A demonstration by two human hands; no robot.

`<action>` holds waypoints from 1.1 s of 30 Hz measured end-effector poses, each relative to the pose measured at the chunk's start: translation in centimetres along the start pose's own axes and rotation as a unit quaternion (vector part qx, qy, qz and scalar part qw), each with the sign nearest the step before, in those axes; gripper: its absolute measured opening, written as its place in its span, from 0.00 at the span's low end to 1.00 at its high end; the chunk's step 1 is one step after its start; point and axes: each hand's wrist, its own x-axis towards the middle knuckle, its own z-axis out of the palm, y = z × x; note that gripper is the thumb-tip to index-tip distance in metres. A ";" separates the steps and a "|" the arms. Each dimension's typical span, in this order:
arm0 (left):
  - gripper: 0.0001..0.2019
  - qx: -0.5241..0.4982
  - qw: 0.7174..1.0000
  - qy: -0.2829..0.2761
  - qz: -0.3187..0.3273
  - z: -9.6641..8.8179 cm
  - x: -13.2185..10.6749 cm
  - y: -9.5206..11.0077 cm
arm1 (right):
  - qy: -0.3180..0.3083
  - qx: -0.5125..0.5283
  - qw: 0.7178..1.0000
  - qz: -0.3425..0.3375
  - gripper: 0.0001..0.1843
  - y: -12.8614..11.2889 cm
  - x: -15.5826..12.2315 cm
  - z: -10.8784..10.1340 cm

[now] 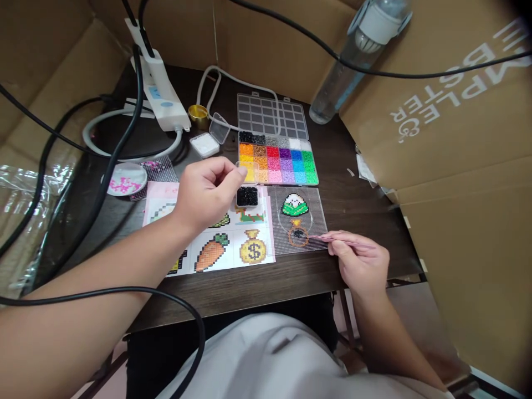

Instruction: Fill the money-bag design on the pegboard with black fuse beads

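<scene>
My left hand is closed in a pinch at the raised clear lid of a small box of black beads. My right hand grips pink tweezers, their tips pointing left at a half-made bead figure. That figure is a round brown outline with black beads inside and a yellow top, on a clear pegboard. Above it on the board lies a finished-looking green and white bead figure. A printed pattern sheet lies beside the board, showing a carrot and a money bag.
A sorted bead case stands open behind the board. Farther back are a box of white beads, a gold cup, a power strip and a bottle. Black cables hang across the left; cardboard walls surround the table.
</scene>
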 end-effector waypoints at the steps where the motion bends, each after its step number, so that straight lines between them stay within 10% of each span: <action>1: 0.13 -0.001 1.000 0.000 0.002 0.0 0.0 0.0 | -0.002 0.004 1.000 0.010 0.05 0.2 -0.2 0.0; 33: 0.15 0.003 1.000 -0.003 0.000 0.2 -0.1 0.0 | 0.021 -0.006 0.999 0.026 0.02 0.8 -0.4 0.3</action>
